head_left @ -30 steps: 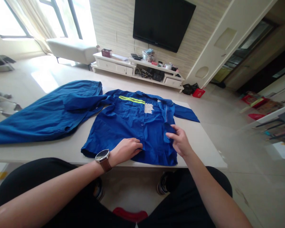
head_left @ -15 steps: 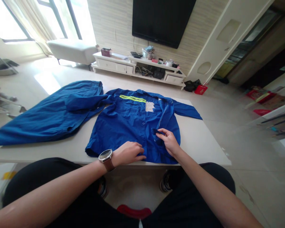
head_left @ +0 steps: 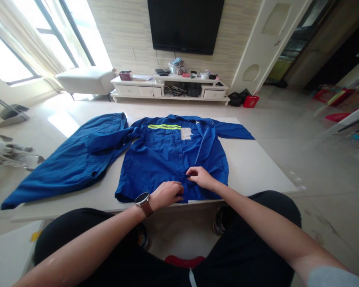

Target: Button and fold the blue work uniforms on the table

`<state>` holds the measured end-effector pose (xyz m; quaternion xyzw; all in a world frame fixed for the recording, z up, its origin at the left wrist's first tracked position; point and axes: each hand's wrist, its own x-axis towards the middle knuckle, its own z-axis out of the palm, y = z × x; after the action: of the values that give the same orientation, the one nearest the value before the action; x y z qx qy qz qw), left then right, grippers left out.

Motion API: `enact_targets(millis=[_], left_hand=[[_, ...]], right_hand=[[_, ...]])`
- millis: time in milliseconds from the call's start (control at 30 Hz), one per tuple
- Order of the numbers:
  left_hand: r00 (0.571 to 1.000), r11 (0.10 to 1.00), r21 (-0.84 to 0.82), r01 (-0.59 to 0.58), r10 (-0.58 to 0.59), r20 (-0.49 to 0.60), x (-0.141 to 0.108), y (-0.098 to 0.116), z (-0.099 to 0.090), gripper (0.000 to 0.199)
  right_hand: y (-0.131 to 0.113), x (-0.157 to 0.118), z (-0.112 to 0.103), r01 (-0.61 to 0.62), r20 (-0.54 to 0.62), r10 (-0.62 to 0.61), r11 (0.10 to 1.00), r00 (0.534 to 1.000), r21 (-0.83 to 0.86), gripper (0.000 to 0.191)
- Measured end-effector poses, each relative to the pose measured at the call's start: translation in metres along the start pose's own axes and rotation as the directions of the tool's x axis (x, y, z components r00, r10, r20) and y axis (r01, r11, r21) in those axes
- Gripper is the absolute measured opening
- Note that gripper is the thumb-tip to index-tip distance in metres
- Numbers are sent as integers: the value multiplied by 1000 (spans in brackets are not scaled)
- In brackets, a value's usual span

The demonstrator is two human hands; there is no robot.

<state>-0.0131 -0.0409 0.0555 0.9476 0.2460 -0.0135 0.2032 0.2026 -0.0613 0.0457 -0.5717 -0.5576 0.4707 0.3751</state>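
Observation:
A blue work jacket [head_left: 155, 167] lies spread on the white table, collar away from me, with a yellow-green stripe on the chest and a whitish patch beside it. Its right-hand front panel is partly folded back. My right hand [head_left: 201, 177] pinches the edge of that panel near the hem, over the middle of the jacket. Low on the jacket front rests my left hand [head_left: 167, 192], a watch on its wrist. Its fingers curl at the front edge by the hem, and their tips are partly hidden. Blue trousers [head_left: 74, 159] lie to the left, under a jacket sleeve.
The white table [head_left: 251, 167] reaches close to my knees. Beyond it stand a low TV cabinet [head_left: 134, 91] with small items and a grey bench [head_left: 85, 81]. A red bag [head_left: 251, 101] sits on the floor at the right.
My right hand has brought the panel edge left and down toward the jacket's middle, near my left hand. The left hand stays at the hem, its fingers more curled. The view has tilted.

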Motion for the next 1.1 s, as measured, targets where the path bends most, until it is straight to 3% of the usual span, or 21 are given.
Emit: enact_targets(millis=[133,300,433,633,833,1100], left_hand=[[1000,1000,-27,0,0,4,1,4,2,13],[1000,995,-103,6,-4,19,3,6,8,9],[998,974,-219,59,-62,-10,6,2,8,5],[960,885,-446,137,-230,-161,7,-4,-8,12],[939,885,-451,118,-247,-239,2,-2,-12,11],[934,871,-477,118,-260,-244,3,0,-14,11]], right_hand=[[1,1,-1,69,114,-56,990,992,-122,14],[0,-2,-1,112,147,-85,976,985,-185,19],[1,-2,-3,122,178,-93,980,980,-159,19],[-1,0,-4,101,212,-73,987,975,-122,16],[-3,-2,-1,99,216,-80,992,973,-77,12],[-3,-1,-1,64,168,-65,998,984,11,11]])
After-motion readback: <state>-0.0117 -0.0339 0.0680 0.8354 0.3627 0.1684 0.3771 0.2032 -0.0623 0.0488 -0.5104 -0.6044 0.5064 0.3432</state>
